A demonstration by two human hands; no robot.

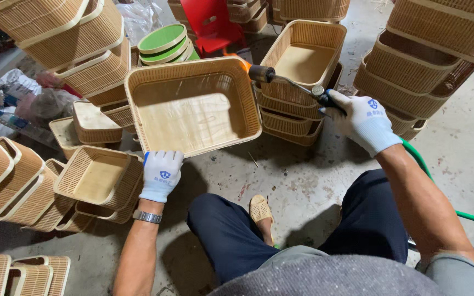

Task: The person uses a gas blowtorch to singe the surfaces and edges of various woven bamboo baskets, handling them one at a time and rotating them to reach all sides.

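Head view looks down on a seated person in dark trousers, with woven baskets piled all around on the concrete floor (303, 181). The left hand (161, 174), in a white glove, closes its grip on the near rim of a large rectangular woven basket (193, 107), which is tilted so its open inside faces the camera. A metal watch (147, 217) sits on that wrist. The right hand (364, 120), also gloved, closes its grip around the handle of a gas torch (289, 82); the torch's dark nozzle lies just at the basket's upper right corner, where a small orange glow shows. A green hose (440, 192) trails from under the right forearm across the floor. Behind the torch stands a stack of similar baskets (297, 93). More stacks rise at left and right, with 1 red plastic chair (212, 24) and green-topped round lids (164, 41) beyond.
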